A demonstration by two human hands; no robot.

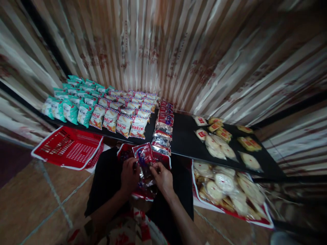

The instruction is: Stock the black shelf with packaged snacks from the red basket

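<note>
Between my two hands is a red and dark snack packet (143,154), held tilted above a red basket (166,162) that stands between my knees. My left hand (130,175) has its fingers curled on the packet's left edge. On the other side, my right hand (162,177) pinches its right edge between thumb and fingers. More packets of the same colours show partly in the basket, mostly hidden by my hands. Just beyond, a row of matching red packets (165,124) lies overlapped on the black shelf (182,136).
Teal snack bags (70,110) and white-and-red snack bags (124,124) stand in rows at left. Flat packaged breads (218,146) and yellow packets (223,134) lie at right. A red basket (68,146) sits lower left; another basket (265,223) holds round breads. A striped curtain (153,44) hangs behind.
</note>
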